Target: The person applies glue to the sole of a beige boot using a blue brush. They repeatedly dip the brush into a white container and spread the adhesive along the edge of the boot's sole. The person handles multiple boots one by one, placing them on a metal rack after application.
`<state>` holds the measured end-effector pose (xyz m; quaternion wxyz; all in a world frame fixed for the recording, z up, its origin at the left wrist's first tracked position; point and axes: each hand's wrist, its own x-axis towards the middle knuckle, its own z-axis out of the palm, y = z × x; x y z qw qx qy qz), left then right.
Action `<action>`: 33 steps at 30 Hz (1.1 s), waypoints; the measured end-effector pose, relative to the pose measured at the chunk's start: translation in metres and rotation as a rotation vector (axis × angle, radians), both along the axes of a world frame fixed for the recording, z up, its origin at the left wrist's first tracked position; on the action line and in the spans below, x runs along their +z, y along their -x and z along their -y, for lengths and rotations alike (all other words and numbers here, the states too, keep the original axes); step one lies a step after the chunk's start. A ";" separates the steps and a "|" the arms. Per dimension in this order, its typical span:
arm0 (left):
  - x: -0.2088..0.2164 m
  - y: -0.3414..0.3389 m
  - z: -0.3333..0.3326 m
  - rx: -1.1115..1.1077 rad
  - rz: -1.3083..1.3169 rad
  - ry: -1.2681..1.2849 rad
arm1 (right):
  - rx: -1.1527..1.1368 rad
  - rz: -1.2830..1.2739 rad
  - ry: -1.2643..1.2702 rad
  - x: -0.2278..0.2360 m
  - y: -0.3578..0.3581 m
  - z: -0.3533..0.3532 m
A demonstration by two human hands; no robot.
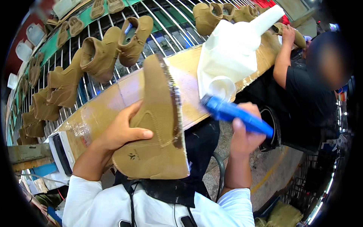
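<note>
A tan suede-look boot is held up in front of me, toe end away and its sole edge facing right. My left hand grips it from the left, thumb on the stitched side and other fingers hidden behind. Along the sole edge runs a darker band with a whitish, wet-looking rim. In my right hand is a blue brush, smeared by motion, its dark tip pointing left toward the boot but apart from it. Just beyond that tip stands a small white cup, beside a cut white plastic jug.
A cardboard-covered bench crosses before me. Behind it, a rack of metal bars bears several tan boots. At right, a co-worker in dark clothes handles another boot. A white box-shaped device sits at the bench's left end.
</note>
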<state>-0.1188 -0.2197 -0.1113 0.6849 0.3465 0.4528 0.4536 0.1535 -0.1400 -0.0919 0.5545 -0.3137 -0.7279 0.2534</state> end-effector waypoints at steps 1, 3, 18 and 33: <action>-0.005 0.003 0.003 0.017 -0.005 0.015 | -0.091 -0.085 0.123 -0.009 -0.007 -0.008; -0.012 0.008 0.004 0.022 0.070 0.043 | -0.194 -0.001 0.121 -0.027 -0.028 -0.032; -0.025 0.014 0.008 0.118 0.188 0.137 | 0.004 -0.287 0.726 -0.041 -0.007 0.007; -0.022 0.018 0.015 0.098 0.270 0.155 | 0.315 -0.103 0.469 0.010 0.011 0.048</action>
